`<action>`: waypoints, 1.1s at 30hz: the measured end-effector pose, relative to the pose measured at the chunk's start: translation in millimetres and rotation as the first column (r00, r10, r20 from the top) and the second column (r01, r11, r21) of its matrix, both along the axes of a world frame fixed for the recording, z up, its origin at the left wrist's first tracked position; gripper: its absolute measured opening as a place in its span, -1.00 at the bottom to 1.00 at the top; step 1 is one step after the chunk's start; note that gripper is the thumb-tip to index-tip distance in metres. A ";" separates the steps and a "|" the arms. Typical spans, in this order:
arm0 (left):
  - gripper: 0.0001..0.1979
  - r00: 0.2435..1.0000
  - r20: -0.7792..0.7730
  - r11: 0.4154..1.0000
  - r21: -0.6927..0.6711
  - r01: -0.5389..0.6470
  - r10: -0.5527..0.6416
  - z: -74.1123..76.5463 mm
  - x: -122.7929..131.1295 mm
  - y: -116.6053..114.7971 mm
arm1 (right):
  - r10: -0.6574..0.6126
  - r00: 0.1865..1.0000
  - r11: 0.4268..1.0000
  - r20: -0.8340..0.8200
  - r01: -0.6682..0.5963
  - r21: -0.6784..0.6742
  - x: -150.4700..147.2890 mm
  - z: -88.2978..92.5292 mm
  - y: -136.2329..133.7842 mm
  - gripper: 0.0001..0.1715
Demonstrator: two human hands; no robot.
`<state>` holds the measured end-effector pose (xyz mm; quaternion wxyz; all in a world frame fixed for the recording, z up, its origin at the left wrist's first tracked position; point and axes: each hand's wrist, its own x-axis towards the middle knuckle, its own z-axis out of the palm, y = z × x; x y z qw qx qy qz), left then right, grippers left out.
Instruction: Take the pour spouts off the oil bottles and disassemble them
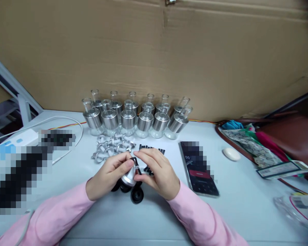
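Observation:
A silver cone-shaped metal cap (129,177) is held low over the table, between my two hands. My left hand (110,172) pinches it with thumb and fingers. My right hand (160,172) curves round its other side, the thumb against the cap's edge and the fingers by a slim black bent piece (138,167). How that piece joins the cap is partly hidden. Black round caps (137,194) lie just beneath. Behind my hands are a pile of silver ringed parts (109,148), a row of black strips (159,150) and small black bits (148,169).
Several glass bottles with metal sleeves (128,119) stand in rows before the cardboard wall (154,51). A phone (197,171) lies on the right, near a white oval object (231,154) and a brown bag (284,136). A white cable (66,118) crosses the left side.

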<state>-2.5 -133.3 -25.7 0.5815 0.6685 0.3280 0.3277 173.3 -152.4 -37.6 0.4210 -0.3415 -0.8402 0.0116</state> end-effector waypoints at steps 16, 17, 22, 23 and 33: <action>-0.49 0.978 -0.065 0.629 0.774 -0.077 0.200 -13.5 -3.7 2.8 | -0.131 0.989 0.985 -0.062 0.137 0.108 -6.5 -0.2 -2.1 -0.51; -0.50 0.968 -0.083 0.566 0.822 -0.067 0.235 -14.2 -3.0 3.4 | -0.141 0.988 0.982 -0.061 0.147 0.121 -6.2 -0.3 -2.0 -0.50; -0.54 0.938 -0.130 0.418 0.908 -0.017 0.320 -14.5 0.5 5.3 | -0.146 0.987 0.972 -0.066 0.156 0.176 -4.9 -1.4 -1.3 -0.55; -0.55 0.935 -0.137 0.409 0.913 -0.009 0.326 -14.6 0.4 5.3 | -0.140 0.988 0.972 -0.069 0.151 0.180 -4.6 -1.7 -0.8 -0.56; -0.61 0.960 -0.174 0.459 0.887 0.055 0.221 -12.7 -0.2 4.9 | -0.173 0.983 0.968 0.056 0.160 0.196 -5.7 -0.2 1.4 -0.48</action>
